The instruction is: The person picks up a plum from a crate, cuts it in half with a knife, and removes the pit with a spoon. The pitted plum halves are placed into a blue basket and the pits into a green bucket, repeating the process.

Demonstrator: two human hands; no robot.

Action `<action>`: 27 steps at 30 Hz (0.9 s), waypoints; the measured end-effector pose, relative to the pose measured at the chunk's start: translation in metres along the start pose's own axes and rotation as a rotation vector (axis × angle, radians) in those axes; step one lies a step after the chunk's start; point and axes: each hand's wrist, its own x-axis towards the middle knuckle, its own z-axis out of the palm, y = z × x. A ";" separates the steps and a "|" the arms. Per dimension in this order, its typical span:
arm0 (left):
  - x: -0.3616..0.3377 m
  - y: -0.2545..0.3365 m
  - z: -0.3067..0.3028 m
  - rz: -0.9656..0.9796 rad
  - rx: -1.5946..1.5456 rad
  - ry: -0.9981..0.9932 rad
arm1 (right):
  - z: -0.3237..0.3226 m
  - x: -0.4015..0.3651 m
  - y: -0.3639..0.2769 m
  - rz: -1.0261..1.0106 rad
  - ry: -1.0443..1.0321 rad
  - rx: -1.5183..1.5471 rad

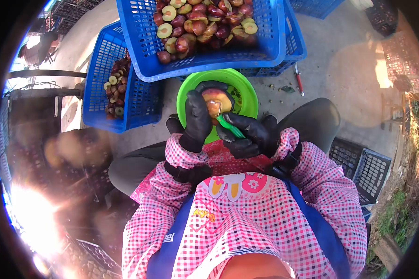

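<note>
Both hands wear black gloves and are held over a bright green basin. My left hand is wrapped round a halved fruit with red skin and yellow flesh, its cut side showing. In my right hand is a tool with a green handle, closed in the fingers. The tool's tip reaches the middle of the fruit; its exact shape is hard to make out. Dark bits lie in the basin, partly hidden by the hands.
A blue crate of halved fruits stands beyond the basin, on another crate. Another blue crate with fruits is at the left. A red-handled tool lies on the floor. Black crates stand at the right.
</note>
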 end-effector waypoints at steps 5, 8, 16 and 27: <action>-0.007 -0.034 -0.032 -0.474 -0.670 0.077 | -0.012 0.004 -0.008 -0.130 0.270 -0.395; -0.018 -0.018 -0.040 -0.714 -0.269 0.216 | -0.027 0.018 -0.006 -0.257 0.543 -0.654; -0.031 -0.005 0.001 -0.020 0.311 0.164 | -0.056 0.062 0.034 -0.936 0.729 -1.161; -0.027 0.038 -0.043 -0.188 -0.686 0.216 | 0.001 0.032 0.010 -0.524 0.585 -0.488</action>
